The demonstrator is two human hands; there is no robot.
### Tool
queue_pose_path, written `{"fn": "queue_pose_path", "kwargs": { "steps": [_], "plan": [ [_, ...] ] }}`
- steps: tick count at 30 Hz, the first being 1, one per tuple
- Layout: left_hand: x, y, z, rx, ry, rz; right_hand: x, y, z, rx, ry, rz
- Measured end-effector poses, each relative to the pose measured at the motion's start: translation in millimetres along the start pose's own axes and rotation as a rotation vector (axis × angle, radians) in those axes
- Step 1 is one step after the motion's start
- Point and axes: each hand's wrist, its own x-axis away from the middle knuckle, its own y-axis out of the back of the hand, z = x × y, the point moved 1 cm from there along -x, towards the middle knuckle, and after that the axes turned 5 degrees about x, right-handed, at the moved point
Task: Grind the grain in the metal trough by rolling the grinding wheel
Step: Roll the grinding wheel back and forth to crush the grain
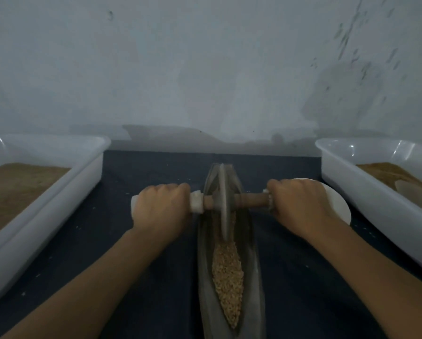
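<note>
A long, narrow metal trough lies lengthwise on the dark cloth, running away from me. Tan grain fills its groove. A thin grey grinding wheel stands upright in the far half of the trough, on a wooden axle with white-wrapped ends. My left hand grips the left end of the axle. My right hand grips the right end. Both fists hide most of the handle wraps.
A white plastic tub holding brown material stands at the left, a second white tub at the right. A white bowl sits behind my right hand. A grey wall rises just beyond the dark cloth.
</note>
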Motion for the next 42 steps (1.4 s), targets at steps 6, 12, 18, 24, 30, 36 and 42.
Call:
{"fn": "queue_pose_path", "kwargs": {
  "steps": [6,12,18,24,30,36,42],
  "plan": [
    [40,29,-2,0.08,-0.112,0.059,58,19,5,-0.089,0.028,0.078],
    [28,19,0,0.055,-0.062,0.119,40,10,3,-0.016,-0.006,0.043],
    [-12,1,-2,-0.011,0.056,0.066,-7,-5,-1,-0.063,-0.009,-0.069],
    [27,25,-4,0.041,-0.128,0.039,45,6,4,-0.09,0.025,0.038],
    [23,19,-1,-0.004,-0.137,0.073,46,6,6,-0.045,-0.022,0.06],
    [-26,-7,2,-0.017,-0.09,0.009,-1,-24,2,-0.056,-0.122,-0.017],
    [8,0,4,0.026,-0.06,0.014,21,-3,5,0.004,-0.049,-0.005]
  ]
}}
